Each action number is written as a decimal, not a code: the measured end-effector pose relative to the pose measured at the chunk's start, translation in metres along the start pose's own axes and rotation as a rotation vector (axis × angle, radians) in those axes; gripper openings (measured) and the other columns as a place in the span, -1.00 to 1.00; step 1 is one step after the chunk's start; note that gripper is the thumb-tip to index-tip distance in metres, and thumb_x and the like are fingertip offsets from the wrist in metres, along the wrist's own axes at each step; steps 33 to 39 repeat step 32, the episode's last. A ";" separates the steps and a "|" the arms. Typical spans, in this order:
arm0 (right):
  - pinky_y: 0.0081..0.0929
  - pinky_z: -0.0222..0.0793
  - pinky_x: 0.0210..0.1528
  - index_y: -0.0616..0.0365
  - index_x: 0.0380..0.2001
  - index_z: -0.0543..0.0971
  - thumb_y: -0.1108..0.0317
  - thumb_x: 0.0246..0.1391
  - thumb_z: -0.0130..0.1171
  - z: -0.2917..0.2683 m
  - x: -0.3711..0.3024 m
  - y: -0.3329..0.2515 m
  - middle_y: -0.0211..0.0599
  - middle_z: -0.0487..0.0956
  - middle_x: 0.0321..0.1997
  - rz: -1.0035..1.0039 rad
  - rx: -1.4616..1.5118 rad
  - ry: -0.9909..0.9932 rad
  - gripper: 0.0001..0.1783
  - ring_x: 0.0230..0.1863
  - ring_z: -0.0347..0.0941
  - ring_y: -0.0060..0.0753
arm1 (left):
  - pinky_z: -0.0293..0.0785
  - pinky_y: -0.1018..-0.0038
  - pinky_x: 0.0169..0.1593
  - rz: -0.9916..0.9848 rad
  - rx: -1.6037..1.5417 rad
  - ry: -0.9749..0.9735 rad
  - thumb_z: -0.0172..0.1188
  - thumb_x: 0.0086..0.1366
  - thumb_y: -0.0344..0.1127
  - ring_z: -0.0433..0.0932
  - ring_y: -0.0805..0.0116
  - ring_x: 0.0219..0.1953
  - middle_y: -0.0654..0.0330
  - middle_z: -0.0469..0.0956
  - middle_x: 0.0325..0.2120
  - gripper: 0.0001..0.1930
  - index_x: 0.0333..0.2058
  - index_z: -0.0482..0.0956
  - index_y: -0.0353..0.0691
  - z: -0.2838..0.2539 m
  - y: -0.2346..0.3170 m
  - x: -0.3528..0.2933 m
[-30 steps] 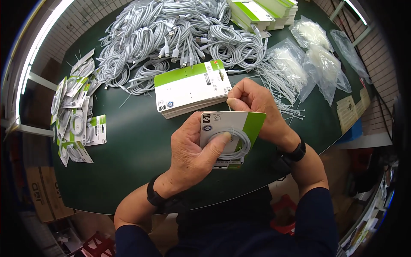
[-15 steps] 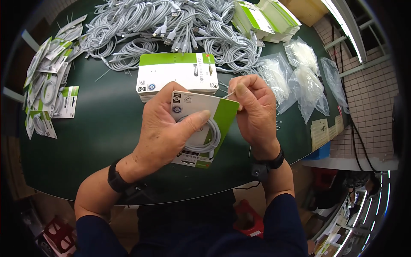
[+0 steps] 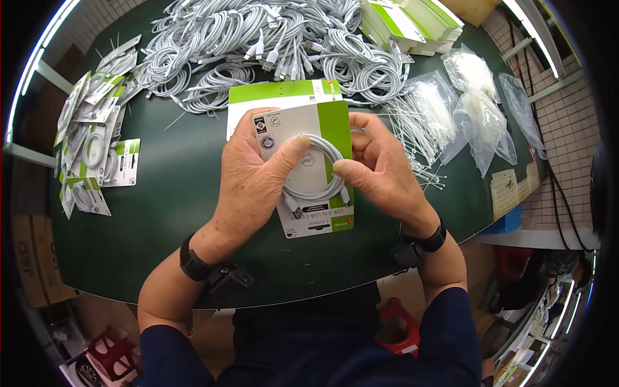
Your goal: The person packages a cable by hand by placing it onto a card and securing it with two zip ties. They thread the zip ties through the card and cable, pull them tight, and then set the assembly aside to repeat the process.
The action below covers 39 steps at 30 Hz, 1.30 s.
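Upside down in front of me is a green-and-white packaging card (image 3: 334, 119) with a coiled grey-white USB cable (image 3: 333, 149) lying flat on it. Both plugs of the cable point toward the card's near end. My left hand (image 3: 253, 169) grips the card from the left, its thumb pressed across the coil and its fingers hidden behind. At the right edge my right hand (image 3: 383, 171) is closed on the card too, thumb on the coil, other fingers partly behind. Just beyond lies a stack of similar cards (image 3: 261, 93), partly covered by my hands.
A large heap of coiled cables (image 3: 216, 42) fills the table's far side, with more card stacks (image 3: 412, 29) at far right. Loose white cable ties (image 3: 412, 126) and clear plastic bags of ties (image 3: 480, 122) lie right. Carded cables (image 3: 93, 145) are piled left.
My right hand has moved from pinching a thin tie at the card's far corner to holding the card's right edge. The card has turned more upright and squarely toward me.
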State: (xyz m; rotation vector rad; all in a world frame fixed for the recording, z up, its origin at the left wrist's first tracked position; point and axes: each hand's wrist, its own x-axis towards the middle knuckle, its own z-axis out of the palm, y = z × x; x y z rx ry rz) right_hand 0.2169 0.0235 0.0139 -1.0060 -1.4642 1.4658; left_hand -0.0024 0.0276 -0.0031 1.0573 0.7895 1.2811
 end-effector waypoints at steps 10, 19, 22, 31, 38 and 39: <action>-0.51 0.57 0.14 0.36 0.23 0.47 0.33 0.32 0.38 0.003 -0.003 0.014 -0.22 0.66 0.08 -0.095 0.094 0.033 -0.47 0.07 0.61 -0.52 | 0.61 0.40 0.13 0.043 0.136 -0.057 0.38 0.34 -0.48 0.63 0.33 0.06 0.02 0.60 0.05 -0.32 0.33 0.23 -0.38 0.017 -0.002 -0.015; -0.45 0.61 0.14 0.39 0.22 0.47 0.45 0.23 0.45 0.007 -0.006 0.008 -0.14 0.66 0.12 -0.121 0.010 0.093 -0.43 0.08 0.64 -0.45 | 0.49 0.31 0.28 -0.023 0.305 -0.211 0.37 0.33 -0.48 0.53 0.26 0.20 0.02 0.49 0.18 -0.31 0.35 0.22 -0.38 -0.003 -0.006 -0.015; -0.43 0.61 0.15 0.39 0.23 0.46 0.46 0.20 0.47 0.008 -0.004 0.012 -0.14 0.66 0.12 -0.136 0.036 0.088 -0.41 0.08 0.64 -0.43 | 0.49 0.32 0.28 -0.056 0.280 -0.312 0.33 0.37 -0.48 0.52 0.28 0.21 0.04 0.46 0.22 -0.33 0.37 0.22 -0.36 -0.014 -0.001 -0.009; -0.32 0.59 0.24 0.39 0.28 0.44 0.46 0.16 0.50 0.016 0.009 0.015 -0.08 0.64 0.18 -0.163 0.105 0.089 -0.32 0.18 0.62 -0.33 | 0.44 0.34 0.32 -0.075 0.173 -0.235 0.32 0.39 -0.46 0.46 0.30 0.30 0.02 0.47 0.25 -0.13 0.55 0.03 -0.29 -0.015 0.005 -0.012; -0.32 0.59 0.24 0.39 0.28 0.44 0.46 0.16 0.50 0.024 0.018 0.017 -0.08 0.64 0.18 -0.187 0.144 0.059 -0.32 0.18 0.62 -0.33 | 0.43 0.34 0.34 -0.045 0.252 -0.198 0.33 0.39 -0.45 0.44 0.29 0.32 0.00 0.46 0.27 -0.12 0.55 0.01 -0.29 -0.012 0.008 -0.018; -0.32 0.59 0.24 0.39 0.28 0.44 0.46 0.16 0.50 0.024 0.018 0.017 -0.08 0.64 0.18 -0.187 0.144 0.059 -0.32 0.18 0.62 -0.33 | 0.43 0.34 0.34 -0.045 0.252 -0.198 0.33 0.39 -0.45 0.44 0.29 0.32 0.00 0.46 0.27 -0.12 0.55 0.01 -0.29 -0.012 0.008 -0.018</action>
